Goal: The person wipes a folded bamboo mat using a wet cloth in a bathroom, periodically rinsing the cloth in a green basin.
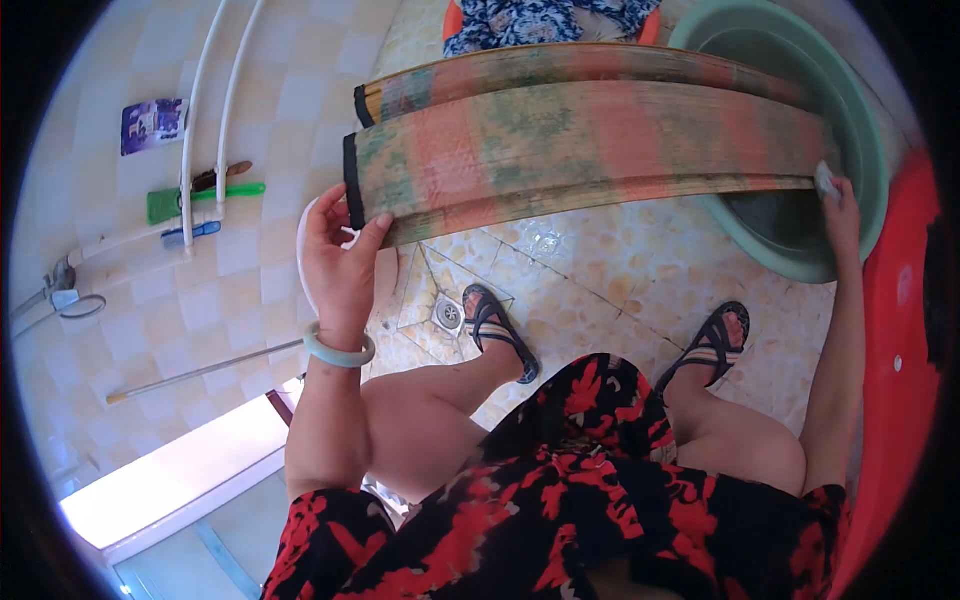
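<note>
The folded mat [590,150] across the upper frame looks like woven bamboo slats, matt and faded, edged in black cloth. The green basin [860,130] at upper right is smooth plastic. The floor [600,270] is glossy, wet tile.

The tiled floor [620,270] is pale, mottled yellow, with a round metal drain [448,313] set in it. On it stand a green basin [868,130], a red tub [900,330] beside that, and the person's two sandalled feet [497,325].
</note>
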Demonstrator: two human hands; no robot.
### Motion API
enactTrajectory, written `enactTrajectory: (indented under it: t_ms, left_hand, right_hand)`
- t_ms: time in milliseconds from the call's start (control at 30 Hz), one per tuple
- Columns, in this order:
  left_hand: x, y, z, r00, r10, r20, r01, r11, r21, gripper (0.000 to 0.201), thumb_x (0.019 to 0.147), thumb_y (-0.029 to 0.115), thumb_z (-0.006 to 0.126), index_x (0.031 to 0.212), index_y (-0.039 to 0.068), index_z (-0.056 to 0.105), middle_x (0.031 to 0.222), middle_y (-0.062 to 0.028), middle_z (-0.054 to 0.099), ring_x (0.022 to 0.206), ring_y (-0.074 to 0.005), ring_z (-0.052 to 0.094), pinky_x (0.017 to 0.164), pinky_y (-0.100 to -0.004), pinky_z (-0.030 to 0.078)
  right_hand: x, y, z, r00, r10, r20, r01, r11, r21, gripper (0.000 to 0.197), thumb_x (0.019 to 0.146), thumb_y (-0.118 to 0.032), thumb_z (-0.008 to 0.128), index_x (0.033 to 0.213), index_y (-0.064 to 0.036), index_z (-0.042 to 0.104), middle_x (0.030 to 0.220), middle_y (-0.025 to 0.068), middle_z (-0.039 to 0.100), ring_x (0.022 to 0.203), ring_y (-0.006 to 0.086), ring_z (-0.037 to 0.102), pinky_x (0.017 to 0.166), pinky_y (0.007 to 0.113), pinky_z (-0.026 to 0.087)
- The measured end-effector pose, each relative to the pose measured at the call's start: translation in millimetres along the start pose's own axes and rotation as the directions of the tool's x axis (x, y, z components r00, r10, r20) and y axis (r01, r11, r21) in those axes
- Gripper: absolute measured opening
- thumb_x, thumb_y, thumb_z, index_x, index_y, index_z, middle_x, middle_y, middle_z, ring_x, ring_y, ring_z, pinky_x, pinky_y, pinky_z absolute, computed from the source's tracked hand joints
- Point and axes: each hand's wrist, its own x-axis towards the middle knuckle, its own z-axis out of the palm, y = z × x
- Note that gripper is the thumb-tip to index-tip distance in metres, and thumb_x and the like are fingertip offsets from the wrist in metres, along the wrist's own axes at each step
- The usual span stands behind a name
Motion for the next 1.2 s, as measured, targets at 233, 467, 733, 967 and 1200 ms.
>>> enactTrajectory:
  t_ms: [233, 467, 733, 967, 1200]
  left_hand:
    - [15.5, 3.5, 7.8, 0.982, -0.182, -0.052, 0.172, 0.973, -0.156, 0.039, 0.083, 0.019, 0.066, 0.11, -0.006, 0.053, 0.085, -0.0025, 0.057, 0.072, -0.0061, 0.049, 0.064, -0.0204, 0.041]
    - [27.9, 3.3, 13.8, 0.979, -0.187, -0.086, 0.157, 0.949, -0.275, 0.025, 0.086, 0.017, 0.063, 0.105, 0.002, 0.056, 0.088, -0.0015, 0.062, 0.068, -0.0061, 0.051, 0.062, -0.0201, 0.039]
    - [34.0, 17.6, 21.5, 0.994, 0.002, 0.105, 0.045, 0.894, -0.446, 0.052, 0.093, 0.006, 0.043, 0.14, 0.001, 0.023, 0.143, -0.0146, 0.031, 0.131, -0.0212, 0.03, 0.108, -0.0307, 0.023]
    - [38.1, 2.7, 11.1, 0.982, -0.172, 0.08, 0.19, 0.883, -0.429, 0.058, 0.092, 0.011, 0.048, 0.141, 0.004, 0.019, 0.146, -0.0116, 0.022, 0.13, -0.0238, 0.031, 0.1, -0.0358, 0.035]
    - [21.5, -16.2, 21.1, 0.76, -0.483, 0.434, 0.634, 0.404, -0.66, 0.032, 0.093, 0.029, 0.047, 0.114, 0.006, 0.053, 0.109, -0.0077, 0.059, 0.099, -0.0203, 0.057, 0.084, -0.0361, 0.046]
  right_hand:
    - [-49.3, -83.0, 6.6, 0.884, -0.001, 0.467, 0.281, 0.8, -0.53, 0.034, 0.08, -0.01, 0.05, 0.113, -0.0062, 0.054, 0.114, 0.0199, 0.056, 0.101, 0.0339, 0.057, 0.092, 0.04, 0.042]
    - [-25.8, -74.5, 31.6, 0.786, 0.227, 0.575, 0.254, 0.729, -0.636, 0.036, 0.077, -0.015, 0.054, 0.111, -0.0035, 0.057, 0.105, 0.0209, 0.061, 0.097, 0.0361, 0.059, 0.086, 0.043, 0.046]
    - [-43.1, -89.8, -20.3, 0.912, 0.147, 0.384, -0.192, 0.978, 0.081, 0.028, 0.076, -0.011, 0.058, 0.102, -0.0014, 0.058, 0.079, 0.0108, 0.062, 0.073, 0.016, 0.058, 0.069, 0.027, 0.046]
    - [6.1, -75.7, 43.1, 0.973, -0.219, -0.08, 0.225, 0.971, 0.08, 0.035, 0.087, -0.014, 0.049, 0.121, -0.0062, 0.051, 0.12, 0.0153, 0.055, 0.111, 0.032, 0.052, 0.093, 0.035, 0.04]
    - [52.9, -69.3, 67.4, 0.998, 0.034, 0.057, -0.024, 0.983, -0.179, 0.039, 0.086, -0.027, 0.047, 0.118, -0.0058, 0.054, 0.116, 0.0206, 0.055, 0.108, 0.0369, 0.051, 0.091, 0.042, 0.041]
